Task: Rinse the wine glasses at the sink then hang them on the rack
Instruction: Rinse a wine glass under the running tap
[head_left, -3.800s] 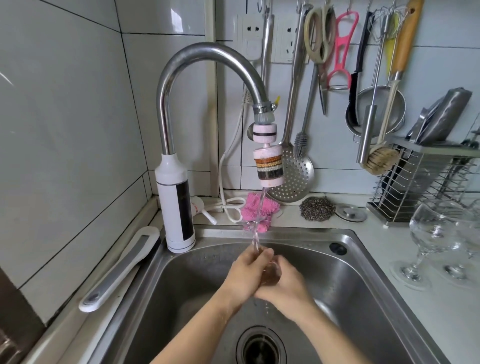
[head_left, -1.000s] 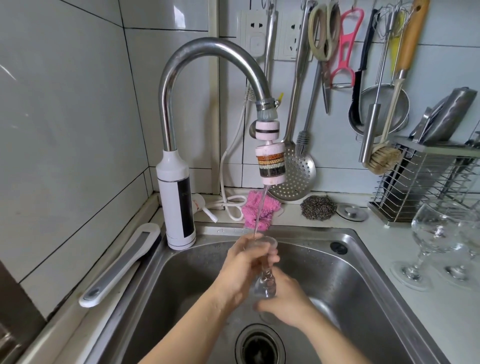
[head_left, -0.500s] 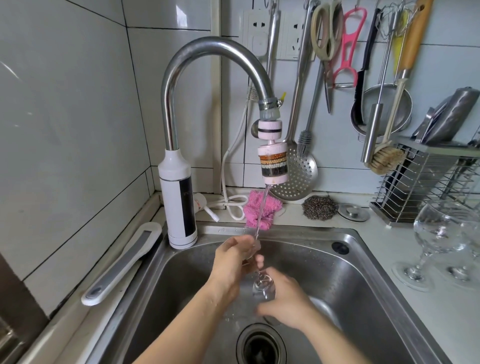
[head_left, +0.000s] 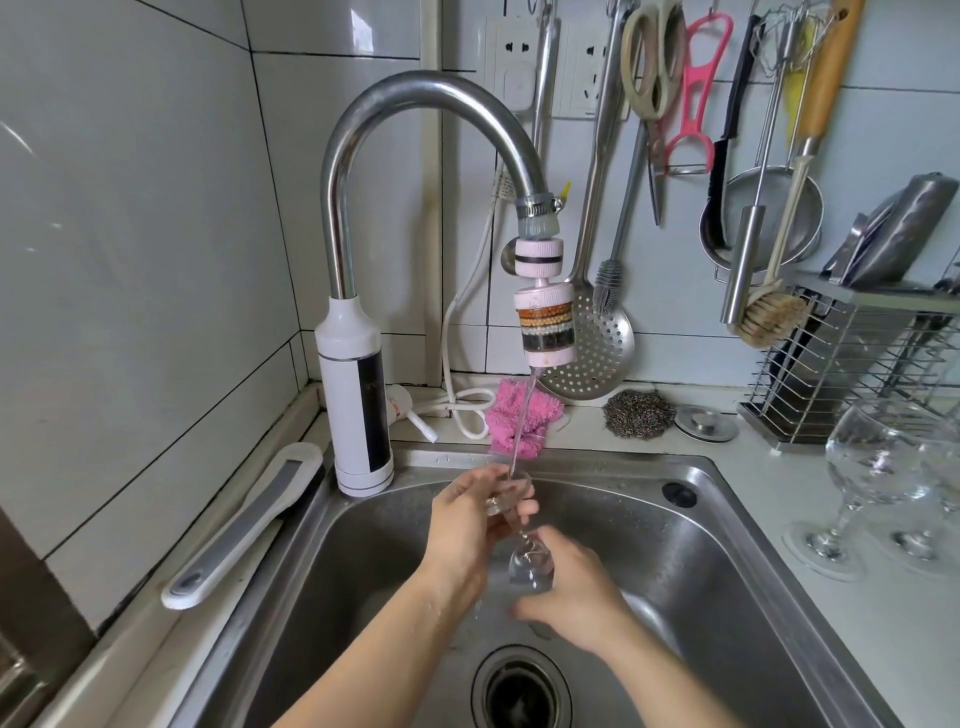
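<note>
wine glass held over sink, foot up in tap stream | left hand fingers pinch foot, right hand fingers curl round bowl | risk: wet grip slips, glass hits steel sink and chips; twisting could snap stem

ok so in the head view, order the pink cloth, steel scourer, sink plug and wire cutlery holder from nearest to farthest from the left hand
From the left hand, gripping the wine glass:
1. pink cloth, just behind it.
2. steel scourer, right of the cloth.
3. sink plug, further right.
4. wire cutlery holder, far right.
</note>
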